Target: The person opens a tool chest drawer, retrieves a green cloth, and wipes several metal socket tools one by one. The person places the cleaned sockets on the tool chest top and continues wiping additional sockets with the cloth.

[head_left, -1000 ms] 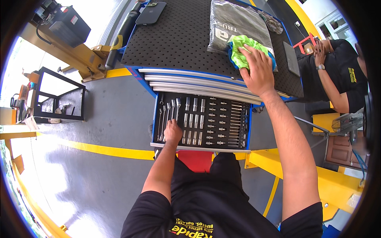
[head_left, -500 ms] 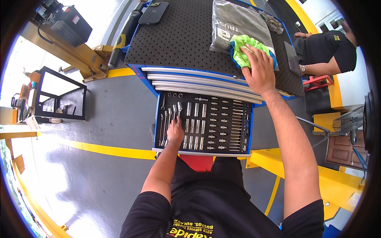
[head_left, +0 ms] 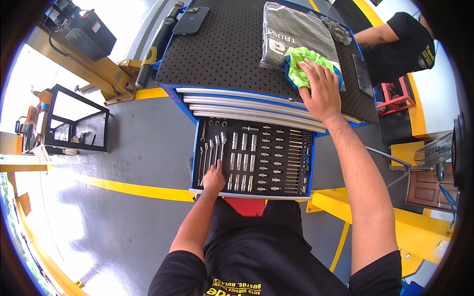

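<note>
My right hand lies over a crumpled lime-green cloth with blue under its edge, fingers curved onto it. The cloth rests on the black perforated top of a blue tool cabinet, against the near edge of a clear plastic packet with dark contents. Below, a drawer of the cabinet is pulled out. My left hand is over its left side, fingers drawn together at the lower end of the largest of several wrenches. The fingertips' grip is partly hidden.
Rows of sockets and slim bits fill the drawer's foam. A phone and a dark tablet-like device lie on the cabinet top. Another person stands at the right, near a red stand. Yellow lift beams flank me.
My left hand has slid toward me, down along the wrench. My right hand and the cloth have shifted slightly left. The other person has changed posture, an arm now reaching behind the cabinet.
</note>
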Available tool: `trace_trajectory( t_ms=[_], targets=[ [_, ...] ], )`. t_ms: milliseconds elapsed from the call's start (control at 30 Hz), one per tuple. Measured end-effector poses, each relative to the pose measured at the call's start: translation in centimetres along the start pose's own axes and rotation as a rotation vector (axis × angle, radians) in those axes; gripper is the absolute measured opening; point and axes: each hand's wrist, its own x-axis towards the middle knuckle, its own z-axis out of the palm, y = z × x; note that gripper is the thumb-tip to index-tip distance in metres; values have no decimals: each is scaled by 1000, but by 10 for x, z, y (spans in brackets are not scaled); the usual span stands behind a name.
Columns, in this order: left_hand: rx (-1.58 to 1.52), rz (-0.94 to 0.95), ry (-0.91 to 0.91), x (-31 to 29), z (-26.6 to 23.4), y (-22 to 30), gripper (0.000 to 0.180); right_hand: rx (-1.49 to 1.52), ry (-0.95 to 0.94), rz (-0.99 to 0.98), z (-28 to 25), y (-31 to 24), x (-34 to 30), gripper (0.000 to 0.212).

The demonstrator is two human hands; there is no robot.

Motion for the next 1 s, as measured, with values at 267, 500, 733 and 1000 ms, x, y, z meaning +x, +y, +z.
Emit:
trace_trajectory(
  t_ms=[267,500,733,1000],
  targets=[
    [55,-40,-55,-8,17,7,69,13,-11,-2,2,-1,2,53],
    [60,-27,-112,6,-14,10,69,6,-2,17,4,2,1,54],
    [23,31,40,87,-37,24,54,9,2,4,4,-1,3,55],
    [6,-66,50,104,-12,24,43,16,-8,14,6,1,1,55]
  ],
)
